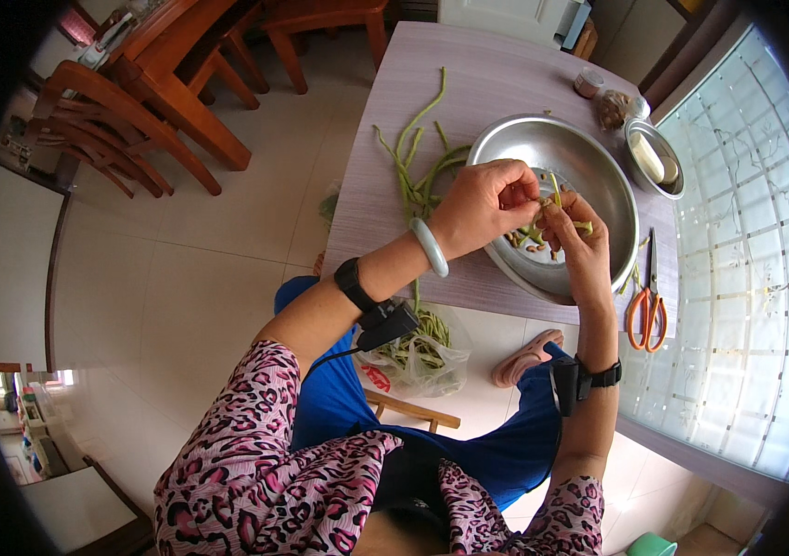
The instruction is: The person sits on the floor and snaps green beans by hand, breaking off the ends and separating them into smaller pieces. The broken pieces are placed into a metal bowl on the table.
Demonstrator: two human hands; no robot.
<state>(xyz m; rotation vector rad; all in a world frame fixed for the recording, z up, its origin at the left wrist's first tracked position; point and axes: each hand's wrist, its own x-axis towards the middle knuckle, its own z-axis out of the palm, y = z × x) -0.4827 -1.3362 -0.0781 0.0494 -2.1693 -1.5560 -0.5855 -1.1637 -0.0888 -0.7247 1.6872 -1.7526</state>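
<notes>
Over a large stainless steel basin (613, 208), my left hand (488, 205) and my right hand (575, 233) meet at the fingertips. Both pinch a piece of green bean pod (546, 203) between them, and another bit of pod (583, 226) sticks out from my right fingers. Brown beans and short pod pieces (524, 238) lie on the basin's bottom, partly hidden by my hands. Several long green beans (405, 182) lie on the table to the left of the basin.
Orange-handled scissors (647, 313) lie at the table's (408, 76) right edge, beside bean scraps. A small metal bowl (678, 184) with pale pieces, a bag (613, 110) and a jar (588, 82) stand at the back right. A plastic bag of beans (429, 347) hangs or stands below the table's front edge.
</notes>
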